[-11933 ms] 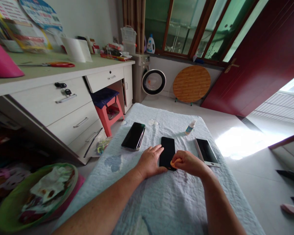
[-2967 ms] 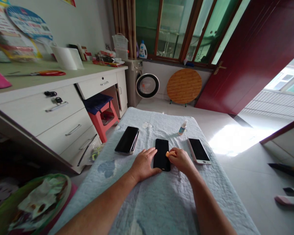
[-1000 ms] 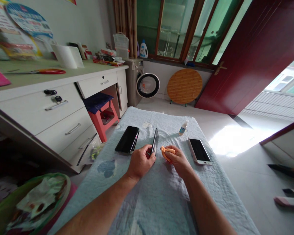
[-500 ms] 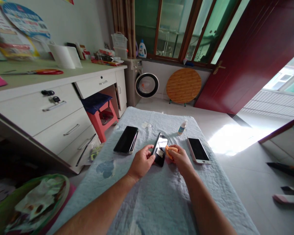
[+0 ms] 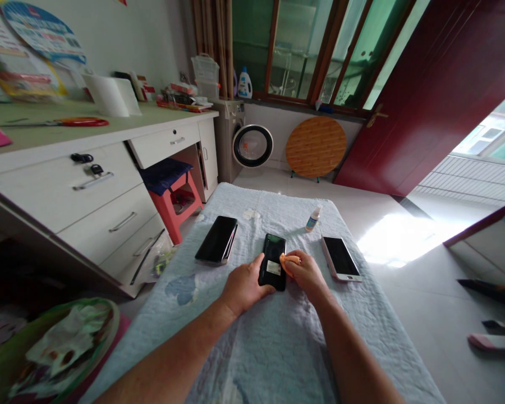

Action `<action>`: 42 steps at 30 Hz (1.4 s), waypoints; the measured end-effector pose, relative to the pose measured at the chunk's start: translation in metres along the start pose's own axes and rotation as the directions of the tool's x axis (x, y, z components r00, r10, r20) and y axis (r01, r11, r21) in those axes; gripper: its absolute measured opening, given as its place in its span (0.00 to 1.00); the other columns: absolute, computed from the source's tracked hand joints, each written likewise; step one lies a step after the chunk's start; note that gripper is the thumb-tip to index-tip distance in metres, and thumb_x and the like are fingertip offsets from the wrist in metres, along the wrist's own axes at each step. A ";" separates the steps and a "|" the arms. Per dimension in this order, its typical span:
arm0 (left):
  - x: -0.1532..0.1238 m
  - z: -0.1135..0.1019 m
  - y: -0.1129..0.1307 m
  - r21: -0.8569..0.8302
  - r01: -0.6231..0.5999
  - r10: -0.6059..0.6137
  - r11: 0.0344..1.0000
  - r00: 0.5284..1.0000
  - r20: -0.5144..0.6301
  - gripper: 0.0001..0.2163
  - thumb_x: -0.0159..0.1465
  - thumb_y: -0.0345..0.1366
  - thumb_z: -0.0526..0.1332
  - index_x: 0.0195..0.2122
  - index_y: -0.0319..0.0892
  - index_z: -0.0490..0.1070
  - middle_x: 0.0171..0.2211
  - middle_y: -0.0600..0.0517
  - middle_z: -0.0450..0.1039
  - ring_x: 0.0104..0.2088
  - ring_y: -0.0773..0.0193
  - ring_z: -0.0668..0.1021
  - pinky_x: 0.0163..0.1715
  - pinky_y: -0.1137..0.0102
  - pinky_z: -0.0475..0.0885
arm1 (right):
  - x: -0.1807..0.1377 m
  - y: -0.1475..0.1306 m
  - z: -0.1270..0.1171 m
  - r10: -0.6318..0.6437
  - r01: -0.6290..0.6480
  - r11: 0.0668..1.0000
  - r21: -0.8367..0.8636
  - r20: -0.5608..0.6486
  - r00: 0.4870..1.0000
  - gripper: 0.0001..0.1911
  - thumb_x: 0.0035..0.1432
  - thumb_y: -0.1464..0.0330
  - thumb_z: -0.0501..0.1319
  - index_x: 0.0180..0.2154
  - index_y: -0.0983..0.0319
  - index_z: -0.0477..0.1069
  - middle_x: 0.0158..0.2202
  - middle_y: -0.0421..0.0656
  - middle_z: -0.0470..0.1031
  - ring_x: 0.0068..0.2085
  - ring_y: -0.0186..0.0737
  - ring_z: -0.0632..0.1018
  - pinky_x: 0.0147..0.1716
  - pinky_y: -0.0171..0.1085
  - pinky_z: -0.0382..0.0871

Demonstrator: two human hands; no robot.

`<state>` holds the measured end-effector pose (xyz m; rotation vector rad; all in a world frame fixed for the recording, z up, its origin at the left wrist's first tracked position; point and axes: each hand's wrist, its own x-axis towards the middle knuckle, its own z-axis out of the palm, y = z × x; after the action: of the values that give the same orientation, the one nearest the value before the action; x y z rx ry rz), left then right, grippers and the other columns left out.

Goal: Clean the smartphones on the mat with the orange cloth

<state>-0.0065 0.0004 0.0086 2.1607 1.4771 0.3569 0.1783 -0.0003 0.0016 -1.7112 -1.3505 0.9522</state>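
A black smartphone (image 5: 273, 252) with a pale rectangular label on its face lies between my hands, over the cloth-covered table. My left hand (image 5: 244, 283) grips its left side and lower edge, the thumb near the bottom corner. Pinched in my right hand (image 5: 307, 273) is an orange cloth (image 5: 289, 261), which touches the phone's right edge. A black phone (image 5: 217, 238), seemingly atop another flat device, lies to the left. To the right rests a white phone (image 5: 340, 258) with a dark screen. Behind it stands a small spray bottle (image 5: 313, 219) with a blue label.
A pale blue quilted cloth (image 5: 278, 207) covers the table. A white desk (image 5: 105, 193) with drawers and a red stool (image 5: 174, 202) stand at left. A bin (image 5: 113, 331) with crumpled tissue is at lower left. Farther back are a washing machine (image 5: 227, 137) and a round wooden tabletop (image 5: 315, 147).
The black smartphone has turned more upright in view and come slightly nearer. My left hand has shifted its grip lower, and the orange cloth has moved slightly left against the phone's edge.
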 end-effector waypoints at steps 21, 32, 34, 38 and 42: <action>-0.002 0.003 -0.001 -0.024 -0.114 0.112 0.993 0.991 -0.075 0.36 0.49 0.44 0.68 0.58 0.44 0.59 0.53 0.45 0.67 0.50 0.51 0.74 0.48 0.65 0.68 | -0.001 -0.005 -0.001 -0.049 0.046 0.995 -0.090 -0.034 0.998 0.10 0.47 0.65 0.59 0.29 0.63 0.74 0.22 0.38 0.72 0.25 0.34 0.70 0.22 0.30 0.57; 0.001 0.004 -0.007 -0.021 -0.200 0.198 0.980 0.978 -0.063 0.37 0.50 0.45 0.66 0.60 0.39 0.57 0.62 0.41 0.58 0.61 0.50 0.64 0.58 0.61 0.61 | -0.007 -0.012 -0.003 -0.264 0.276 0.926 -0.259 0.080 0.961 0.06 0.50 0.70 0.59 0.31 0.62 0.74 0.34 0.42 0.71 0.33 0.35 0.72 0.33 0.33 0.62; 0.001 0.004 -0.008 -0.016 -0.201 0.199 0.980 0.978 -0.053 0.36 0.51 0.45 0.66 0.60 0.40 0.59 0.62 0.41 0.57 0.60 0.49 0.64 0.58 0.60 0.62 | -0.011 -0.016 -0.001 -0.323 0.359 0.883 -0.301 0.164 0.932 0.06 0.49 0.73 0.58 0.31 0.62 0.74 0.32 0.41 0.70 0.32 0.34 0.71 0.33 0.32 0.61; 0.001 0.005 -0.010 -0.005 -0.205 0.204 0.979 0.978 -0.051 0.33 0.51 0.45 0.66 0.58 0.42 0.62 0.62 0.43 0.58 0.58 0.49 0.67 0.56 0.60 0.64 | -0.015 -0.017 0.005 -0.364 0.434 0.825 -0.361 0.246 0.898 0.08 0.49 0.76 0.58 0.31 0.61 0.73 0.31 0.40 0.69 0.32 0.33 0.70 0.32 0.31 0.59; 0.002 0.007 -0.010 -0.014 -0.208 0.206 0.978 0.977 -0.060 0.33 0.51 0.45 0.67 0.58 0.42 0.63 0.62 0.43 0.59 0.57 0.48 0.68 0.56 0.59 0.64 | -0.010 -0.012 0.007 -0.371 0.420 0.800 -0.428 0.197 0.907 0.04 0.54 0.72 0.58 0.33 0.60 0.72 0.32 0.40 0.67 0.32 0.33 0.69 0.32 0.31 0.58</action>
<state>-0.0109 0.0038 -0.0027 2.3118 1.2742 0.5088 0.1655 -0.0074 0.0106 -1.6155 -2.0367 0.5010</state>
